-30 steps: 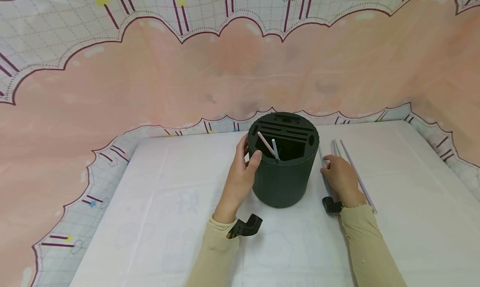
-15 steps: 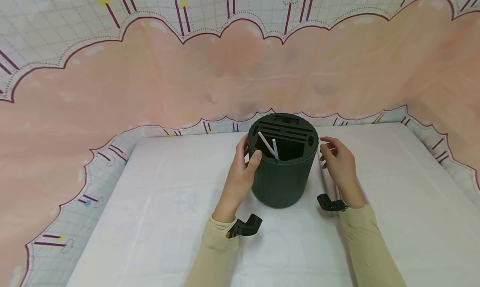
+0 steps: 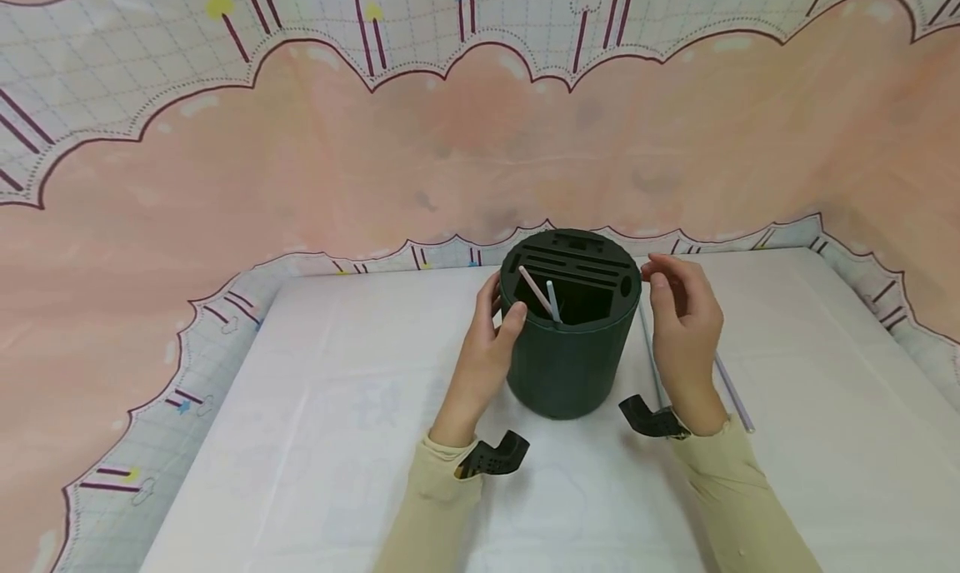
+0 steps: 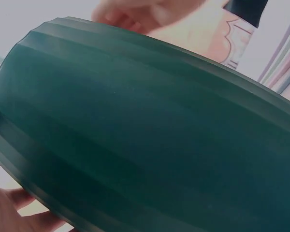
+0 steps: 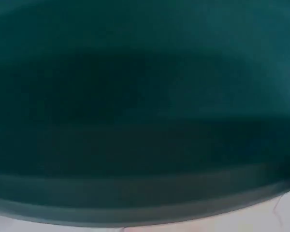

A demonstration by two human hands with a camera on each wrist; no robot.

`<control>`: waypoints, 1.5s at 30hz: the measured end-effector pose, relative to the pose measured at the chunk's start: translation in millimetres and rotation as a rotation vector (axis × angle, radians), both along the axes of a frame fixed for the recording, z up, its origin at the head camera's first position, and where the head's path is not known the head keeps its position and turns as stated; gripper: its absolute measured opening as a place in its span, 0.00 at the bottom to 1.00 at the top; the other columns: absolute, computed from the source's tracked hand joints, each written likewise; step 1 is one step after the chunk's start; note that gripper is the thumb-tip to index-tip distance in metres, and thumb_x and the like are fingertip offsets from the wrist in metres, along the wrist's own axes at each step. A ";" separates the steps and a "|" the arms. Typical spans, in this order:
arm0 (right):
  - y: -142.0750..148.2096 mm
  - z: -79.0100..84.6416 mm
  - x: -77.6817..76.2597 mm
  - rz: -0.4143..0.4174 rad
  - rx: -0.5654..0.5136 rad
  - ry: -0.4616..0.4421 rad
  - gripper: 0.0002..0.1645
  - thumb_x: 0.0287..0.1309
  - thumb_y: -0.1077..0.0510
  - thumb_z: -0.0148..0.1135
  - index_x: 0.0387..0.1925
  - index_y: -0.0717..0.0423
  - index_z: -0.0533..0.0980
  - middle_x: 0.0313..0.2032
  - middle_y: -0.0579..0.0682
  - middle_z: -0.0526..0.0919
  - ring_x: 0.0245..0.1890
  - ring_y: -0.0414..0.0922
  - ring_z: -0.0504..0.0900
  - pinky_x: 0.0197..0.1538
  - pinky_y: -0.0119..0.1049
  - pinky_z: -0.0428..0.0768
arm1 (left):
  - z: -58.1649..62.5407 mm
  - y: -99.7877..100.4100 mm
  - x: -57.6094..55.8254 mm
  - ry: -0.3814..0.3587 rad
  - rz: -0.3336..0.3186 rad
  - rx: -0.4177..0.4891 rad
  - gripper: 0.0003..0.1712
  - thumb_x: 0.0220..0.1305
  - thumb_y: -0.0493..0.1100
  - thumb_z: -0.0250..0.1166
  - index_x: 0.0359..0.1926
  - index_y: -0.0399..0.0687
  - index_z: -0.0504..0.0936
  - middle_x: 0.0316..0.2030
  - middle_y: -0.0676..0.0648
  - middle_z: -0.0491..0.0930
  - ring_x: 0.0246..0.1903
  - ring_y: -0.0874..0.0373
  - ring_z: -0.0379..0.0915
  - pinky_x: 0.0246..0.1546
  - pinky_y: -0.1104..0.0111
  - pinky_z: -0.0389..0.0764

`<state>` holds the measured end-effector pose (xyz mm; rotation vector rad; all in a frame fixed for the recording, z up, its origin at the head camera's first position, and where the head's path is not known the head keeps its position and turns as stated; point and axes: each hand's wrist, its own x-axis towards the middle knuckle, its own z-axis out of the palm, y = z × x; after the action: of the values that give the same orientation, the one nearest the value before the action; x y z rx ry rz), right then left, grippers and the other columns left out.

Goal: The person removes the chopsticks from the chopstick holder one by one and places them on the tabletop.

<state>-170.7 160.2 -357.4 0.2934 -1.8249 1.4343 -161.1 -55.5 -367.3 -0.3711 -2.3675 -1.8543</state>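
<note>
A dark green, round pen holder [image 3: 566, 365] stands on the white table, with slots and a larger opening in its top. Two thin sticks, one pinkish [image 3: 534, 288] and one pale blue [image 3: 552, 298], lean in that opening. My left hand [image 3: 480, 348] grips the holder's left side, thumb in front and fingers behind. Beside the upper right rim is my right hand [image 3: 688, 340], its fingers loosely bent and no object visible in it. Whether its fingertips touch the rim, I cannot tell. Several thin sticks [image 4: 282, 60] lie on the table, partly hidden in the head view by the right hand.
The white tabletop [image 3: 322, 440] reaches out to both sides of the holder. A patterned peach cloth [image 3: 420, 156] hangs behind the table and along its sides. Each wrist carries a black camera mount [image 3: 495, 455].
My right hand has come up off the sticks on the table to the holder's upper right rim. The left hand keeps its grip, and the holder stays in place.
</note>
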 end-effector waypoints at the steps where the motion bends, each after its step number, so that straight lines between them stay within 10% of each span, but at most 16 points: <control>1: -3.8 5.5 4.8 0.003 -0.001 0.049 0.14 0.60 0.66 0.49 0.46 0.63 0.74 0.40 0.55 0.75 0.42 0.44 0.74 0.47 0.30 0.72 | 0.2 -0.2 0.3 -0.002 0.000 0.001 0.34 0.61 0.65 0.47 0.65 0.71 0.48 0.64 0.58 0.51 0.62 0.59 0.49 0.58 0.56 0.58; 11: -34.2 30.3 34.3 0.143 -0.013 0.316 0.13 0.56 0.68 0.50 0.39 0.79 0.71 0.41 0.66 0.70 0.37 0.49 0.75 0.44 0.32 0.75 | 0.7 -3.5 5.7 -0.011 -0.011 -0.003 0.34 0.61 0.65 0.47 0.66 0.71 0.48 0.65 0.58 0.50 0.63 0.59 0.48 0.58 0.56 0.58; 30: -49.9 14.6 31.2 0.054 0.574 0.217 0.20 0.63 0.50 0.45 0.46 0.54 0.78 0.41 0.47 0.81 0.44 0.45 0.75 0.47 0.46 0.63 | 2.9 -8.0 5.2 0.005 -0.032 -0.014 0.33 0.61 0.64 0.46 0.66 0.70 0.47 0.64 0.56 0.52 0.62 0.59 0.49 0.57 0.56 0.60; 45: -44.9 14.2 26.3 0.073 0.552 0.198 0.17 0.60 0.52 0.49 0.36 0.58 0.80 0.33 0.49 0.82 0.40 0.47 0.74 0.50 0.48 0.61 | 27.5 -2.6 16.4 -0.023 -0.051 0.013 0.34 0.65 0.54 0.46 0.68 0.53 0.47 0.65 0.48 0.50 0.63 0.53 0.47 0.59 0.55 0.58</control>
<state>-144.4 115.3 -343.2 0.7553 -2.0271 0.8818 -144.7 -58.0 -339.8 -0.4147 -2.3814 -1.9041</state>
